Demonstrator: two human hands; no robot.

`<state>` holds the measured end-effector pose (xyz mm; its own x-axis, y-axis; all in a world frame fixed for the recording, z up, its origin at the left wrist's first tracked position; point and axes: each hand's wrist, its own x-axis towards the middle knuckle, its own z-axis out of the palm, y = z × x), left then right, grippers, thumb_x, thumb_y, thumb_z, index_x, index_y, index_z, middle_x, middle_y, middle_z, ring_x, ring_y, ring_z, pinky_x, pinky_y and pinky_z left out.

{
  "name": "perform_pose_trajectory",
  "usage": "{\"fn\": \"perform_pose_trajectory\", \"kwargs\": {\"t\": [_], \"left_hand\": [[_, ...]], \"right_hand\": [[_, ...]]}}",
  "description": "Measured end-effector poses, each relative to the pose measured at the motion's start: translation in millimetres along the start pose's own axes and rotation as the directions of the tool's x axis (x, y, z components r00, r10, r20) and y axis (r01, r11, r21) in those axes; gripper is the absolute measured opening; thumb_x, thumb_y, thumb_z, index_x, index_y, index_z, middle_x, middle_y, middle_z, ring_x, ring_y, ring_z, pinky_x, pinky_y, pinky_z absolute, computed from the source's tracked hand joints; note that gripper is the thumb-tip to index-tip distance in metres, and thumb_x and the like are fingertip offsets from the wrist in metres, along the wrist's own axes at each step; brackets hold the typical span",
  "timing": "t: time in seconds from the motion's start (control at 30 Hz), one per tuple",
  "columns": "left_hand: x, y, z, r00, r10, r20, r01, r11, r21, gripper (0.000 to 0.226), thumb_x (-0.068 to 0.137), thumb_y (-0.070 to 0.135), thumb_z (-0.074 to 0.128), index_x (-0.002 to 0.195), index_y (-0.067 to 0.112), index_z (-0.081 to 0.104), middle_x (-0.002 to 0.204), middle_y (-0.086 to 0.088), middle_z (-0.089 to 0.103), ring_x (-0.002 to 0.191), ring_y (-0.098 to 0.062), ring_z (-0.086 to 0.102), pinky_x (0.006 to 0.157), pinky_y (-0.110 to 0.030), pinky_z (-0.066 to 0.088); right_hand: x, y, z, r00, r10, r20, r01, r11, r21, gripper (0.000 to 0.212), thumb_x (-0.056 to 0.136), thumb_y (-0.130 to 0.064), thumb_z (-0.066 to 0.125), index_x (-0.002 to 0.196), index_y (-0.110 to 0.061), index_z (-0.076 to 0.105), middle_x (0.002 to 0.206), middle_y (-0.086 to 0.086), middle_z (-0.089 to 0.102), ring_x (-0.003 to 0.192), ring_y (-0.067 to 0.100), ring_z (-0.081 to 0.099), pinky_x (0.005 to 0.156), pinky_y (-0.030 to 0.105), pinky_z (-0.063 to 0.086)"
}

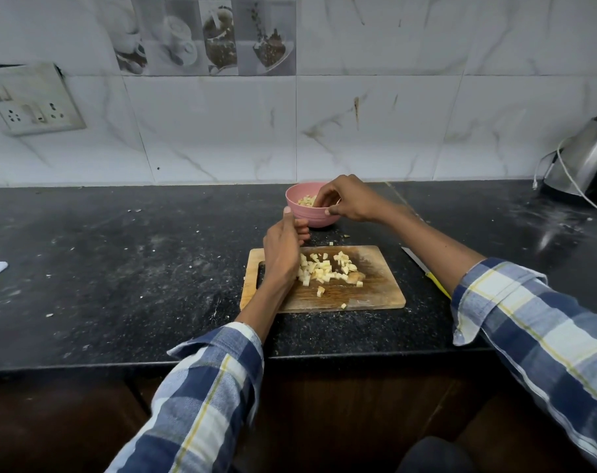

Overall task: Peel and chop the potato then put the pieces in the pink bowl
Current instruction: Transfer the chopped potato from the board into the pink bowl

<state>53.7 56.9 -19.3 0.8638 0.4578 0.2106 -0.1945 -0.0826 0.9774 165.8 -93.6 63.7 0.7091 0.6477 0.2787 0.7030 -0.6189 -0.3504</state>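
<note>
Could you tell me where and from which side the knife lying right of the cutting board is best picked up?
Grip the knife by its yellow handle, the near end, coming from above on the right. It lies flat with its blade pointing away, beside the cutting board.

Right hand (348, 199) over pink bowl (303, 218) — potato cubes (327, 269) heaped on cutting board (375, 295).

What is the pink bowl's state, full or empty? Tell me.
Partly filled. The pink bowl stands upright with a small heap of potato pieces inside, well below the rim; many more pieces still lie on the cutting board.
</note>
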Motion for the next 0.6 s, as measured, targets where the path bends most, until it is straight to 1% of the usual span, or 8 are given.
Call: {"fn": "perform_pose_trajectory", "kwargs": {"t": [0.07, 0.13, 0.27, 0.33, 0.4, 0.43, 0.5, 0.6], "left_hand": [[0, 0, 0, 1.000, -0.001, 0.002, 0.001, 1.000, -0.013, 0.060, 0.112, 0.045, 0.032, 0.101, 0.005, 0.075, 0.093, -0.009, 0.077, 0.089, -0.020, 0.075, 0.089, -0.038, 0.060], [0, -1, 0, 1.000, -0.001, 0.004, 0.001, 1.000, -0.020, 0.060, 0.112, 0.046, 0.032, 0.101, 0.006, 0.075, 0.093, -0.009, 0.077, 0.090, -0.020, 0.075, 0.089, -0.038, 0.060], [0, -1, -1, 1.000, 0.000, 0.011, 0.000, 1.000, -0.031, 0.061, 0.111, 0.049, 0.032, 0.100, 0.007, 0.075, 0.094, -0.010, 0.077, 0.091, -0.021, 0.074, 0.089, -0.036, 0.060], [0, -1, 0, 1.000, -0.002, 0.010, 0.003, 0.999, -0.032, 0.060, 0.111, 0.047, 0.032, 0.101, 0.006, 0.075, 0.094, -0.010, 0.077, 0.092, -0.021, 0.074, 0.088, -0.035, 0.059], [-1, 0, 0, 1.000, -0.004, 0.010, 0.004, 1.000, -0.030, 0.059, 0.112, 0.045, 0.033, 0.102, 0.005, 0.075, 0.095, -0.010, 0.077, 0.092, -0.021, 0.074, 0.086, -0.033, 0.059], [-1, 0, 0, 1.000, -0.005, 0.010, 0.005, 1.000, -0.031, 0.058, 0.112, 0.044, 0.033, 0.103, 0.004, 0.074, 0.095, -0.010, 0.077, 0.092, -0.021, 0.074, 0.085, -0.032, 0.059], [-1, 0, 0, 1.000, -0.009, 0.010, 0.009, 0.999, -0.033, 0.057, 0.112, 0.044, 0.033, 0.102, 0.005, 0.074, 0.095, -0.010, 0.076, 0.093, -0.022, 0.074, 0.084, -0.031, 0.058], [0, -2, 1, 1.000, -0.009, 0.013, 0.009, 1.000, -0.020, 0.058, 0.112, 0.046, 0.034, 0.099, 0.007, 0.075, 0.093, -0.009, 0.077, 0.092, -0.020, 0.074, 0.089, -0.035, 0.059]], "right_hand": [[-3, -3, 1, 1.000, -0.010, -0.020, 0.011, 0.999, 0.043, 0.028, 0.084, 0.000, 0.078, 0.107, -0.016, 0.079, 0.103, -0.006, 0.076, 0.091, -0.003, 0.066, 0.085, 0.017, 0.055], [-9, -3, 0, 0.996, 0.008, -0.088, 0.004, 0.990, 0.138, 0.027, 0.084, -0.003, 0.079, 0.109, -0.015, 0.079, 0.102, -0.008, 0.076, 0.094, -0.001, 0.069, 0.085, 0.013, 0.054], [-27, 1, 1, 0.950, 0.154, -0.272, -0.048, 0.932, 0.359, 0.024, 0.086, -0.002, 0.077, 0.110, -0.008, 0.077, 0.099, -0.002, 0.077, 0.090, 0.001, 0.071, 0.083, 0.015, 0.056], [-37, 6, 3, 0.922, 0.225, -0.316, -0.085, 0.912, 0.402, 0.021, 0.087, -0.003, 0.077, 0.108, -0.008, 0.077, 0.100, -0.001, 0.076, 0.087, -0.001, 0.069, 0.079, 0.013, 0.054], [-45, 13, 7, 0.899, 0.299, -0.320, -0.146, 0.894, 0.424, 0.017, 0.086, -0.004, 0.078, 0.102, -0.010, 0.077, 0.099, -0.003, 0.075, 0.089, 0.001, 0.067, 0.079, 0.015, 0.053], [-48, 16, 10, 0.892, 0.337, -0.302, -0.194, 0.887, 0.418, 0.015, 0.086, -0.004, 0.078, 0.099, -0.011, 0.077, 0.097, -0.005, 0.075, 0.090, 0.003, 0.067, 0.080, 0.017, 0.054], [-52, 22, 18, 0.899, 0.371, -0.233, -0.289, 0.903, 0.319, 0.013, 0.087, -0.003, 0.076, 0.092, -0.015, 0.077, 0.090, -0.005, 0.074, 0.085, 0.003, 0.068, 0.082, 0.020, 0.056], [-56, 27, 31, 0.940, 0.313, -0.137, -0.301, 0.948, 0.100, 0.013, 0.086, -0.005, 0.078, 0.094, -0.015, 0.078, 0.094, 0.000, 0.077, 0.085, 0.005, 0.069, 0.085, 0.023, 0.056]]}}
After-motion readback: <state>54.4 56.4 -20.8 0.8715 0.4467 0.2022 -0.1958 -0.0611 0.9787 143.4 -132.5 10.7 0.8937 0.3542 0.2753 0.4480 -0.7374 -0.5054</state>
